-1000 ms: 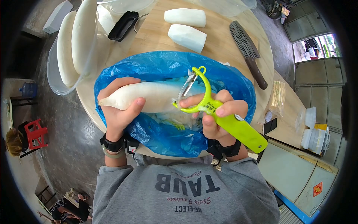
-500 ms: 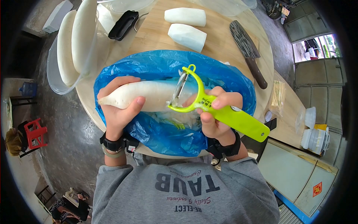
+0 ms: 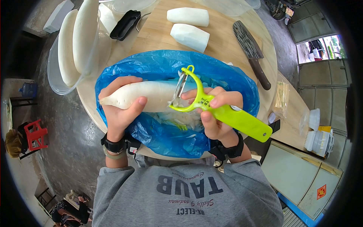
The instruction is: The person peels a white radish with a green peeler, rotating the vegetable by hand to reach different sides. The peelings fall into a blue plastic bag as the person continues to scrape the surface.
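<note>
Cleaver [image 3: 251, 53] right of right hand [image 3: 216, 115]; radish halves [image 3: 189, 37] beyond bag [image 3: 151, 64]; board [image 3: 224, 42] between open.

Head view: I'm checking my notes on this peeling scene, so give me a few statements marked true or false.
1. The left hand holds the white radish over the blue bag. True.
2. The peeler in the right hand is red. False: it is lime green.
3. The knife lies inside the blue bag. False: it lies on the wooden board.
4. Two peeled pieces lie on the wooden board. True.
</note>
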A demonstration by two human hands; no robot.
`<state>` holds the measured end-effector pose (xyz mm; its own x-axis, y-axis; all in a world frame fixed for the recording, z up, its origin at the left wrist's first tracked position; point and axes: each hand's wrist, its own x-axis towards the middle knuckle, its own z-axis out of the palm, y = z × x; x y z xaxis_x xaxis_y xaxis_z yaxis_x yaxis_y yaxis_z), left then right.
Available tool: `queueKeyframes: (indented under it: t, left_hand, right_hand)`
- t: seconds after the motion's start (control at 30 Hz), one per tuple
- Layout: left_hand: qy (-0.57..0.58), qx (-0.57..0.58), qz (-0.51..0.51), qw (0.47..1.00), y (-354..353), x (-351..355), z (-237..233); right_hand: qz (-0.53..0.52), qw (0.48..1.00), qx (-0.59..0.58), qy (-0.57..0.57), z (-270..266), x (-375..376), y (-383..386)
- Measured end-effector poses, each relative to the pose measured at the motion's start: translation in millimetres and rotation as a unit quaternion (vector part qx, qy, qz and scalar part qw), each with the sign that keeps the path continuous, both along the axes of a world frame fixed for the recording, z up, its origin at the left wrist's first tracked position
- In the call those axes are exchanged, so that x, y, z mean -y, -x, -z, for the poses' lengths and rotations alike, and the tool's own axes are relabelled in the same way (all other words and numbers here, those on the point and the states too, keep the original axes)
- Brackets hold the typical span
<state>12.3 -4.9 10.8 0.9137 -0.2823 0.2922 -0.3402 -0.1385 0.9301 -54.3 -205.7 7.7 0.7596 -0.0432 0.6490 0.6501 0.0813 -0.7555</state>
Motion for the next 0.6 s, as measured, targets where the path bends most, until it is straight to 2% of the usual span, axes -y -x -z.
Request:
queueKeyframes:
  t: [0.3,0.4,0.5,0.6]
  left_hand:
    - [0.000,-0.007,0.003,1.000,0.3,-1.5,0.4]
    - [0.001,-0.004,0.006,1.000,-0.1,-1.5,0.8]
    - [0.002,0.000,0.005,1.000,-0.2,-0.7,1.0]
    - [0.000,0.000,0.006,1.000,-0.1,-1.3,1.2]
  right_hand:
    - [0.006,0.999,-0.034,0.024,1.9,3.9,-0.9]
    - [0.007,0.995,-0.054,0.087,-2.3,4.2,-0.4]
    - [0.019,0.998,-0.032,0.051,-0.8,1.6,0.9]
    - [-0.006,0.998,-0.063,0.019,3.5,0.1,2.5]
